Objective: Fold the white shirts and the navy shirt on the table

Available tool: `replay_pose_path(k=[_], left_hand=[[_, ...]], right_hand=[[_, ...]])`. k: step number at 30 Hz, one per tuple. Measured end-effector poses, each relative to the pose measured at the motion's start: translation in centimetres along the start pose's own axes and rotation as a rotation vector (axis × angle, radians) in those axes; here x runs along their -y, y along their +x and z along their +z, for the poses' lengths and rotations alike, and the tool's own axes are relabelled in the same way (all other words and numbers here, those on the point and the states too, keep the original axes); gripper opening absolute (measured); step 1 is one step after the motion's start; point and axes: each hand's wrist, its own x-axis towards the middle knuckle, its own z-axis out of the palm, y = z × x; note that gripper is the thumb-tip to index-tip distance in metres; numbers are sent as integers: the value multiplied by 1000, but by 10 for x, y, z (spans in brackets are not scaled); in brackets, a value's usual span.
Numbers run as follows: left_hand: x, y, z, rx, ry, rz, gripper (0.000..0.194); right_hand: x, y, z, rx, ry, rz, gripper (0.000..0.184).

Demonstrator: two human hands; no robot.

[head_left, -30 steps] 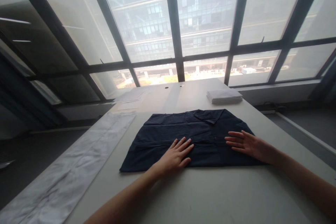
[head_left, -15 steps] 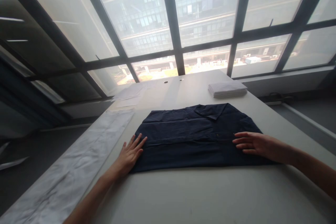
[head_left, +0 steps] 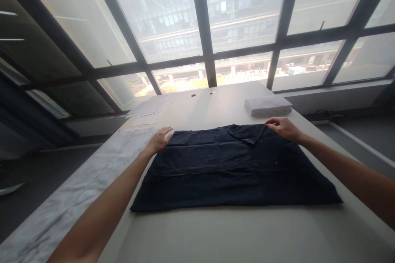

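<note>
A dark navy shirt (head_left: 210,172) lies folded flat on the white table, with a triangular flap near its far right corner and small button-like spots on its right half. My left hand (head_left: 160,139) is at the shirt's far left corner, thumb and fingers a little apart, with nothing plainly gripped. At the far right corner, my right hand (head_left: 285,128) pinches the edge of the cloth between thumb and fingertips. The shirt's near edge is straight and stretches wide across the table.
The white table (head_left: 216,234) reaches to a large framed window. A folded white stack (head_left: 268,107) stands at the far right. Wrinkled white cloth (head_left: 77,197) runs along the left side, and white sheets (head_left: 148,109) lie at the far left.
Both hands have moved from the shirt's sides to its far corners. My right hand has closed on the far right corner. The shirt's near corners now spread wider and closer to me.
</note>
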Motion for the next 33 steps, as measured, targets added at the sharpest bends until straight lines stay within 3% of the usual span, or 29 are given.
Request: replay_pose_path(k=[3,6,11,16,24,33], left_hand=[[1,26,25,-3,27,-26,58],[5,34,46,9,41,-53,50],[14,28,56,5,59,-67,47],[16,30,45,13,64,-26,42],[11,36,20,-80,9,-13,19],[-6,3,-20,-227,-123,73,24]], right_hand=[[-2,22,21,-24,-258,-79,33],[-8,34,38,-8,-408,-144,46],[-26,46,43,90,-521,-115,53],[-33,53,41,88,-572,-140,45],[-19,49,30,35,-635,-135,22],[-10,24,-1,-70,-571,-306,20]])
